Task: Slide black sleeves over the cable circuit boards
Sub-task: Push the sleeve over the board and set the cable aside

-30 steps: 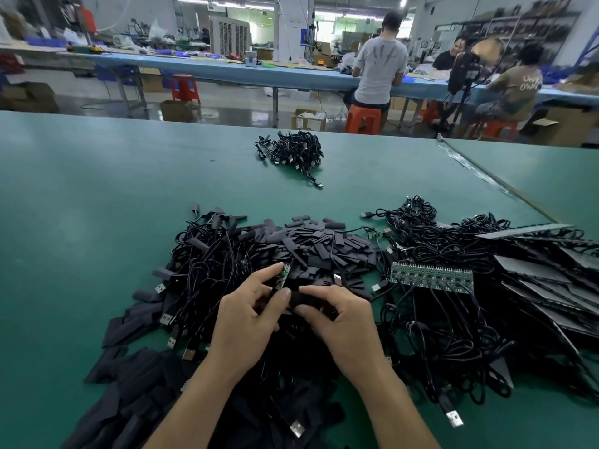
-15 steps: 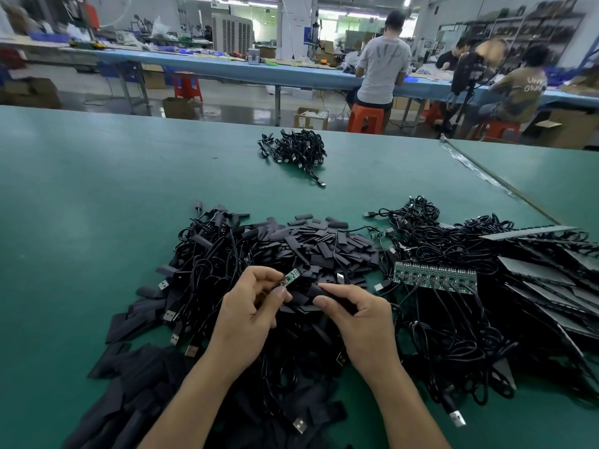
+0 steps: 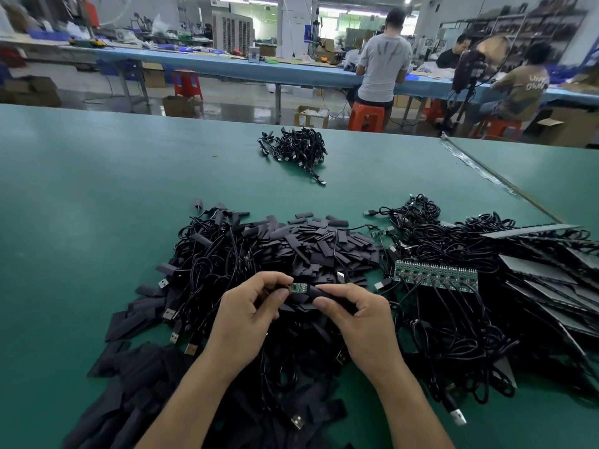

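Left hand: thumb and forefinger pinch the left end of a small green circuit board, held just above the tangle of cables.
Right hand: the fingers curl round a black sleeve, whose mouth is turned toward the board.
Board and sleeve: they lie end to end between the two hands, and most of the board shows bare.
Step in hand: this looks like the start of one slide, with the sleeve mouth lined up on the board's free end.
Next move: the board probably has to stay level with the flattened mouth while the right hand pushes the sleeve leftward. The left pinch would have to steady the board, then give way so the sleeve can cover it fully.
Stock nearby: a heap of loose sleeves lies just beyond the hands, and a strip of joined green boards lies to the right. A separate cable bundle sits well apart, farther up the green table.
Hard to make out: it is unclear whether the board's tip has entered the sleeve. The board's own cable cannot be traced in the tangle, and the right palm hides the sleeve's far end.
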Demonstrator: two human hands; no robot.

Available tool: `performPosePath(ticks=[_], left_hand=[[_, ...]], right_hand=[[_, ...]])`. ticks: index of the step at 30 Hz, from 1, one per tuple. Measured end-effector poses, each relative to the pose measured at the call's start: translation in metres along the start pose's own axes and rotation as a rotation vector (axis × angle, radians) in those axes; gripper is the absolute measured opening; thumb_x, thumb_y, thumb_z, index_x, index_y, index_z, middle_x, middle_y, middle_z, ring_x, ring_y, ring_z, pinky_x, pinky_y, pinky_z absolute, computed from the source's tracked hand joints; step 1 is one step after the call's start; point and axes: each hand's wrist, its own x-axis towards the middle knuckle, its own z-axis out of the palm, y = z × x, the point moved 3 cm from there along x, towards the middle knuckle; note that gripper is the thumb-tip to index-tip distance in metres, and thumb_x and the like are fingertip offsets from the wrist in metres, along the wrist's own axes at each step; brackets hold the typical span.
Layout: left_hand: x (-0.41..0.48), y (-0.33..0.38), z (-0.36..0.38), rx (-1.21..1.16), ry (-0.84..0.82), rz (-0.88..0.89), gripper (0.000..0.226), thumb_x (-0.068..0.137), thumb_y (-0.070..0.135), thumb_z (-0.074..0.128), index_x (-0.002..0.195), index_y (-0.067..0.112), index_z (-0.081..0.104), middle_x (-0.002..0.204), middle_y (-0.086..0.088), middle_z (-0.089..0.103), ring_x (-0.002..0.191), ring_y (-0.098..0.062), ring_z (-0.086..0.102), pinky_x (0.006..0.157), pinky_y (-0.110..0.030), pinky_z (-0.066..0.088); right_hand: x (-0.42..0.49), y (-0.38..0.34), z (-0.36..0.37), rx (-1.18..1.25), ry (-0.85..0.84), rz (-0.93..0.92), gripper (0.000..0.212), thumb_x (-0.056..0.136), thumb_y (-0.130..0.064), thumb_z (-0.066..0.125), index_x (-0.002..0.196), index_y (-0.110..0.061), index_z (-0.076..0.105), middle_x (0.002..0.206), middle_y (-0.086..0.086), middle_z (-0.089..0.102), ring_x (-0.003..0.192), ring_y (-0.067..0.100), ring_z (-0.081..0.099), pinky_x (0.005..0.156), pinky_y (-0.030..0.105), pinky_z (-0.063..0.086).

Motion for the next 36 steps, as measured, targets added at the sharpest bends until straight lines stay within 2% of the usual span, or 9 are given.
performPosePath(ticks=[4,8,11,13,16,21,28,32,36], left_hand=[[0.0006,-0.0018,-0.0006,0.01,-0.004,-0.001,0.032,0.094,0.006,0.065,0.099,0.037,0.068,0.075,0.012,0.066,0.063,-0.005,0.06,0.064,-0.014,0.048],[-0.0007,-0.002,-0.002,0.024,-0.024,0.003,0.033,0.094,0.007,0.066,0.098,0.04,0.069,0.073,0.014,0.065,0.063,-0.005,0.061,0.063,-0.014,0.048],[-0.0012,-0.0013,-0.0011,0.037,-0.036,0.006,0.033,0.093,0.008,0.067,0.097,0.041,0.07,0.075,0.01,0.067,0.065,-0.007,0.061,0.064,-0.02,0.053],[-0.001,-0.0015,-0.0011,0.03,-0.021,0.003,0.033,0.094,0.008,0.066,0.097,0.041,0.07,0.077,0.006,0.067,0.063,-0.007,0.06,0.063,-0.022,0.054],[-0.0005,-0.0015,-0.0016,0.011,0.005,0.0,0.034,0.094,0.006,0.066,0.098,0.039,0.069,0.077,0.008,0.067,0.062,-0.005,0.059,0.061,-0.016,0.05],[0.0003,-0.0023,-0.0008,0.019,0.007,-0.01,0.032,0.093,0.007,0.067,0.098,0.039,0.068,0.081,0.01,0.068,0.063,-0.006,0.061,0.063,-0.015,0.05],[0.0004,-0.0016,-0.001,0.007,0.002,-0.016,0.032,0.093,0.007,0.067,0.097,0.039,0.069,0.08,0.01,0.068,0.062,-0.006,0.061,0.062,-0.015,0.05],[0.0,0.0005,-0.0002,-0.028,-0.006,-0.018,0.032,0.092,0.004,0.067,0.096,0.036,0.07,0.078,0.013,0.069,0.062,-0.003,0.06,0.06,-0.013,0.049],[-0.0001,0.0002,0.0002,-0.021,-0.006,-0.024,0.031,0.092,0.006,0.068,0.096,0.037,0.07,0.079,0.013,0.07,0.061,-0.004,0.06,0.06,-0.013,0.048]], right_hand=[[-0.0003,0.0029,0.0001,-0.081,-0.005,0.005,0.03,0.079,-0.024,0.08,0.099,-0.044,0.07,0.097,-0.013,0.072,0.093,-0.001,0.067,0.081,0.013,0.051],[-0.0004,0.0047,-0.0002,-0.157,-0.006,-0.03,0.034,0.08,-0.024,0.08,0.112,-0.034,0.072,0.096,-0.021,0.07,0.095,-0.008,0.064,0.082,0.008,0.048],[0.0001,0.004,-0.0019,-0.136,-0.011,-0.019,0.032,0.081,-0.025,0.079,0.105,-0.044,0.069,0.095,-0.029,0.069,0.091,-0.007,0.066,0.077,0.007,0.048],[-0.0002,0.0034,-0.0013,-0.111,-0.027,-0.009,0.031,0.081,-0.026,0.079,0.097,-0.05,0.068,0.094,-0.025,0.071,0.088,-0.002,0.068,0.076,0.012,0.052],[0.0001,0.0021,-0.0019,-0.008,-0.018,0.018,0.033,0.082,-0.022,0.08,0.099,-0.048,0.07,0.087,-0.012,0.073,0.079,0.008,0.071,0.069,0.023,0.058],[0.0002,-0.002,-0.0019,-0.014,0.014,-0.018,0.02,0.07,-0.037,0.081,0.086,-0.046,0.073,0.087,-0.019,0.074,0.083,0.001,0.07,0.072,0.012,0.053],[0.0003,-0.0026,-0.0015,-0.047,0.069,-0.047,0.026,0.068,-0.048,0.079,0.092,-0.043,0.073,0.089,-0.023,0.073,0.085,-0.002,0.07,0.074,0.009,0.051],[0.0011,-0.0048,-0.0003,-0.063,0.047,-0.054,0.03,0.079,-0.039,0.075,0.108,-0.046,0.07,0.083,-0.027,0.069,0.076,-0.002,0.065,0.069,0.009,0.046],[0.001,-0.002,-0.0005,-0.075,0.033,-0.057,0.03,0.08,-0.023,0.081,0.093,-0.048,0.072,0.089,-0.024,0.073,0.086,-0.001,0.07,0.075,0.011,0.051]])
